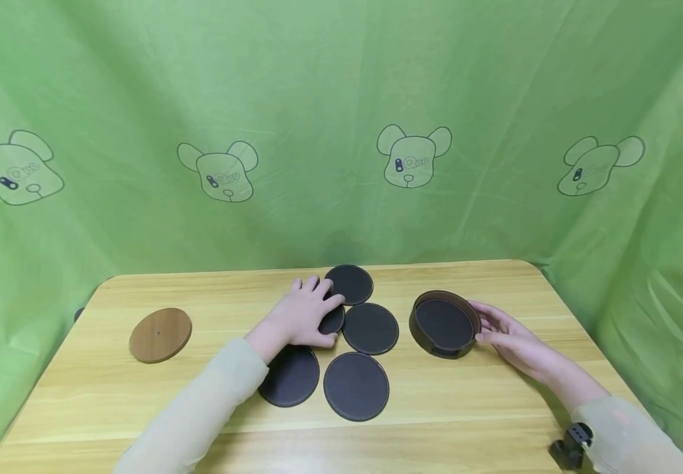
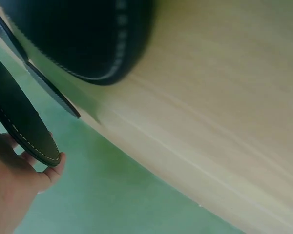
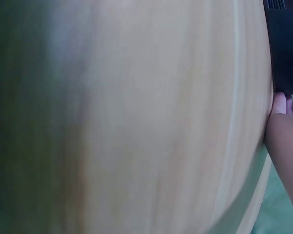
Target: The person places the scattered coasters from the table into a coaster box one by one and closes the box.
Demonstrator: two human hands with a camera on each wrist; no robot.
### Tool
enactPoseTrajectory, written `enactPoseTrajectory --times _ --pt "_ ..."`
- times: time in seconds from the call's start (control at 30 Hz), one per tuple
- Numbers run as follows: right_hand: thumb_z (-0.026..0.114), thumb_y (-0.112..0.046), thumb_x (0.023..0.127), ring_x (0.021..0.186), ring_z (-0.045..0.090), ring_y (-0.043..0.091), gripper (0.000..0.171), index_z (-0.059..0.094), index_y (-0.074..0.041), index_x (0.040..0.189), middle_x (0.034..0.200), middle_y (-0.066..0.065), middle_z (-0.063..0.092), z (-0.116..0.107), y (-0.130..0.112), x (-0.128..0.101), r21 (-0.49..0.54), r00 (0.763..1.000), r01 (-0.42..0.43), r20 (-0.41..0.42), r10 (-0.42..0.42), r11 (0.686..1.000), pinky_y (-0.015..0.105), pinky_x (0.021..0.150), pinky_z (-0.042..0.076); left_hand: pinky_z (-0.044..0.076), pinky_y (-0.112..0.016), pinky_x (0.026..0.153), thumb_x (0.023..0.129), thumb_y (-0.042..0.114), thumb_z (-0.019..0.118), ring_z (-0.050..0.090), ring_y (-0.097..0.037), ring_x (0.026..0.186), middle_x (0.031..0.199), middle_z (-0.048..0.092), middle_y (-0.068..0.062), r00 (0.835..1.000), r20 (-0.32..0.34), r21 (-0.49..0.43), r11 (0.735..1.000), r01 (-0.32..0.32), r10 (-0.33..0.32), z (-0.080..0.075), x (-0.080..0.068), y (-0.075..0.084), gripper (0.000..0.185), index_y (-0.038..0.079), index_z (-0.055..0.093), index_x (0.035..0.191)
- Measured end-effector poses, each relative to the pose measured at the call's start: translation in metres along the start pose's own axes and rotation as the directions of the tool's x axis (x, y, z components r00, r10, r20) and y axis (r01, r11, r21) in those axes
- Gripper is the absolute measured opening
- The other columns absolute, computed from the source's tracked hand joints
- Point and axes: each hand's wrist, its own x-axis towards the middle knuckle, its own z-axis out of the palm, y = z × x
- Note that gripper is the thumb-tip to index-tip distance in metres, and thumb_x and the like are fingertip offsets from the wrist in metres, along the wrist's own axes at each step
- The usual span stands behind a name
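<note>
My left hand (image 1: 302,315) grips a dark round coaster (image 1: 332,320) by its rim, fingers spread over the far side and thumb at the near edge; the hand covers part of the coaster. In the left wrist view the held coaster (image 2: 22,114) has pale edge stitching, and finger and thumb tips meet its rim. At the right, my right hand (image 1: 516,342) holds the side wall of a round, dark brown coaster holder (image 1: 427,338), thumb toward the front notch and fingers farther back. A dark coaster (image 1: 444,322) lies inside the holder.
Around the left hand lie more dark coasters: one behind (image 1: 350,284), one to its right (image 1: 371,328), and two nearer the front (image 1: 355,386). A brown wooden disc (image 1: 160,334) is at the left of the wooden table (image 1: 460,421). Green curtains (image 1: 317,217) surround the table's back and sides.
</note>
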Motion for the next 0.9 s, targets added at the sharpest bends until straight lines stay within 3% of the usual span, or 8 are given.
enactPoseTrajectory --times 0.33,0.67,0.9 --pt "0.048 0.008 0.105 0.128 0.059 -0.002 0.057 0.044 -0.021 0.154 0.144 -0.013 0.059 0.000 0.000 0.000 0.009 1.000 0.011 0.003 -0.011 1.000 0.011 0.102 0.048 0.041 -0.054 0.102 0.086 0.059 0.067 0.046 -0.032 0.132 0.143 0.052 -0.008 0.999 -0.021 0.006 0.999 -0.038 0.038 -0.009 0.013 0.011 0.071 0.026 0.057 0.148" --pt "0.052 0.004 0.105 0.129 0.058 -0.003 0.060 0.034 -0.008 0.161 0.144 -0.012 0.057 -0.001 0.001 0.000 -0.019 1.000 -0.027 -0.016 0.026 0.999 0.012 0.105 0.047 0.040 -0.057 0.113 0.091 0.063 0.063 0.043 -0.031 0.140 0.150 0.050 -0.007 0.997 -0.008 0.047 0.996 -0.077 0.078 -0.015 0.035 0.030 0.070 0.028 0.055 0.151" --pt "0.051 0.004 0.106 0.130 0.057 -0.003 0.061 0.031 -0.007 0.162 0.147 -0.012 0.055 0.000 -0.002 0.000 -0.017 0.999 -0.037 -0.017 0.037 0.999 0.012 0.105 0.046 0.043 -0.050 0.105 0.090 0.066 0.061 0.044 -0.028 0.137 0.149 0.050 -0.005 0.994 -0.013 0.079 0.991 -0.111 0.112 -0.020 0.052 0.047 0.070 0.030 0.054 0.150"
